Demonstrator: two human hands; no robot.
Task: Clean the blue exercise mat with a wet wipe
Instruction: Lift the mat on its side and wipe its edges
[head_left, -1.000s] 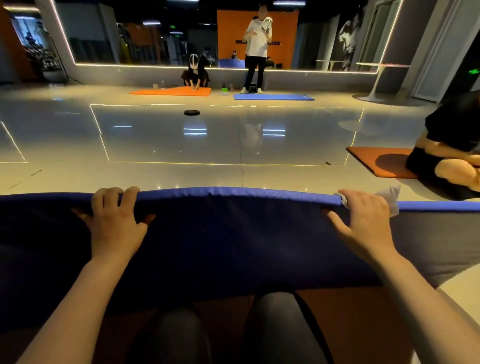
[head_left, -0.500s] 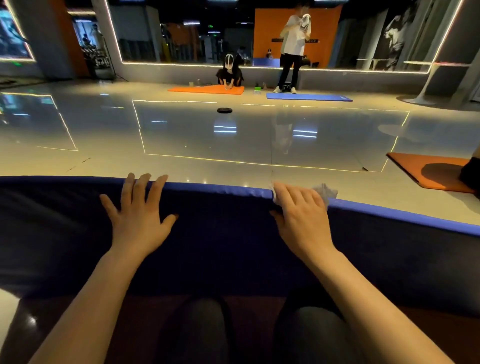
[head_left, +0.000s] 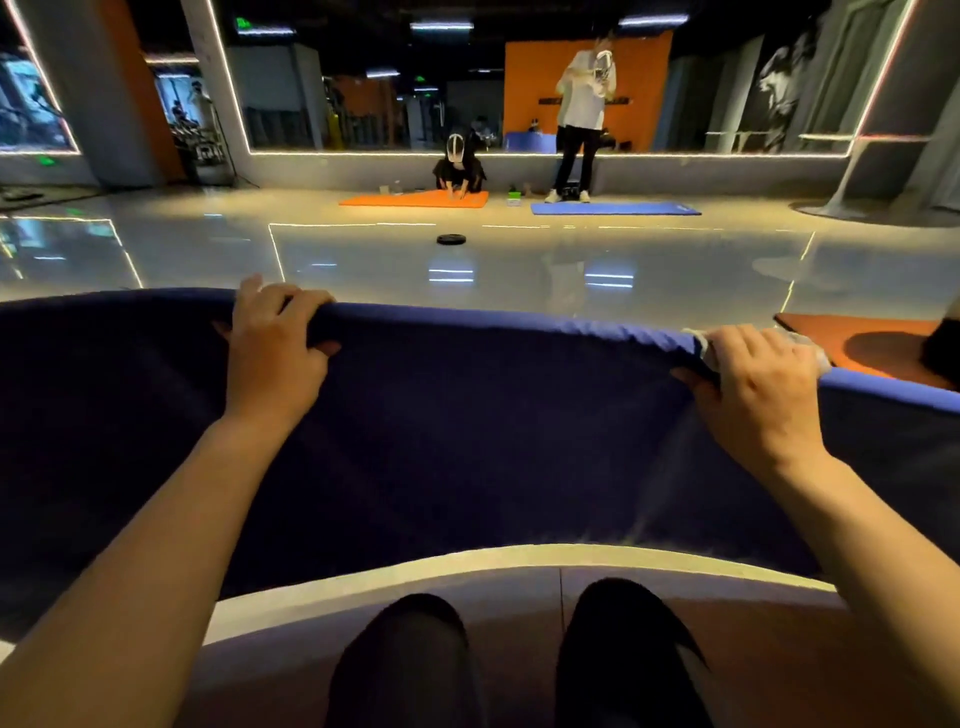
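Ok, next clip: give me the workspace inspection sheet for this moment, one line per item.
Surface: glossy grey floor, light strips reflected in it.
Job's things: blue mat lifted by its top edge, underside facing the camera; white wipe bunched under the right hand against the edge.
Clutter: black disc on the floor ahead.
Hands: left hand grips the mat edge; right hand grips edge and wipe together.
Cables: nothing seen.
Surroundings: far orange mat with a person kneeling; far blue mat with a person standing behind it; another orange mat at right; mirrored wall behind.
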